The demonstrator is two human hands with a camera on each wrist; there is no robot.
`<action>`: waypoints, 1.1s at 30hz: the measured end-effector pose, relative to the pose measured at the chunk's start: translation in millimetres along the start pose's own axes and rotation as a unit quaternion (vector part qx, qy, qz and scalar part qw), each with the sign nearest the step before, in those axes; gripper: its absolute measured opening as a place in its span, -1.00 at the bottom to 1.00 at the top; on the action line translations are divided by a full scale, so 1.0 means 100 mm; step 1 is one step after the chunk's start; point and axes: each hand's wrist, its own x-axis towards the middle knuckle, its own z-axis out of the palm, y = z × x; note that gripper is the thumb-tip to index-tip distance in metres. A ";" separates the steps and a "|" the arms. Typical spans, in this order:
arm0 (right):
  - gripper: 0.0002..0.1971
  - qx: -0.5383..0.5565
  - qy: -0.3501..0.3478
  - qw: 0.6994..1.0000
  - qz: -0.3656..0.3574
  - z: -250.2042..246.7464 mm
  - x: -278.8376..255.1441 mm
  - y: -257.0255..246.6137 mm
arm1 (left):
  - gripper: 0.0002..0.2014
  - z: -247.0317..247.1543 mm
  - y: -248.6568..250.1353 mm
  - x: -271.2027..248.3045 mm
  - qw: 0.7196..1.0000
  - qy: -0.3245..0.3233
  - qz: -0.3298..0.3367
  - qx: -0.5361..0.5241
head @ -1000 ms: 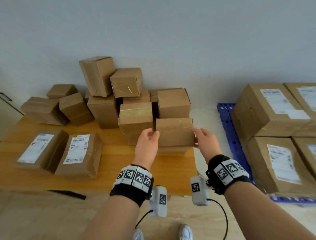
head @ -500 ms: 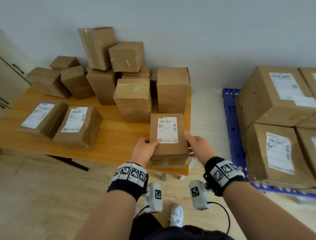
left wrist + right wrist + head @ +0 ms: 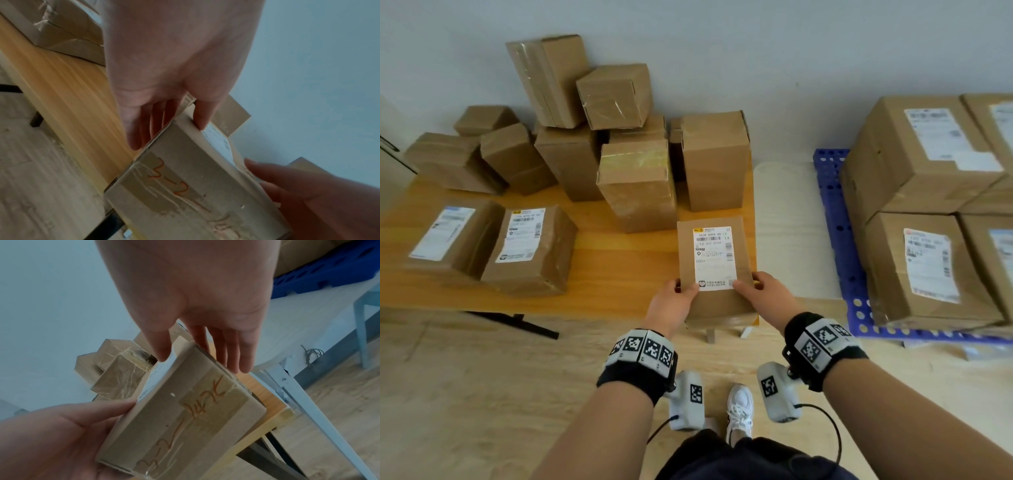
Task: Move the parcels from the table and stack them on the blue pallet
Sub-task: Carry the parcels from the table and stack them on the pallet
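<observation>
A brown parcel (image 3: 686, 244) with a white shipping label on top lies at the front right corner of the wooden table (image 3: 602, 274). My left hand (image 3: 681, 295) grips its near left corner, thumb on the label and fingers down the side. My right hand (image 3: 751, 291) grips the near right corner the same way. In the left wrist view the parcel's near end (image 3: 185, 186) shows tape and orange writing, and the same end (image 3: 185, 418) shows in the right wrist view. The blue pallet (image 3: 839, 219) lies on the floor to the right.
Several brown parcels (image 3: 637, 185) are piled at the back of the table against the wall; two labelled ones (image 3: 527, 250) lie at the left. Large labelled boxes (image 3: 921, 164) are stacked on the pallet. A white panel (image 3: 787, 222) fills the gap between table and pallet. My shoe (image 3: 739, 407) is below.
The parcel stood upright among the pile; both hands have tipped it label-up and drawn it toward me to the table's front right corner.
</observation>
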 end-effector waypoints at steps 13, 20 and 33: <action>-0.47 0.121 0.195 0.972 -0.043 -0.62 -0.69 -0.01 | -0.55 0.31 0.53 -0.45 0.985 -0.031 0.128 -0.114; -0.49 0.194 0.244 0.948 -0.066 -1.43 -0.91 0.16 | -0.57 0.89 0.97 -0.77 0.971 -0.042 0.185 -0.146; -0.43 0.200 0.251 0.946 -0.035 -2.84 -1.04 1.09 | -0.67 2.51 1.63 -1.14 0.972 -0.056 0.167 -0.157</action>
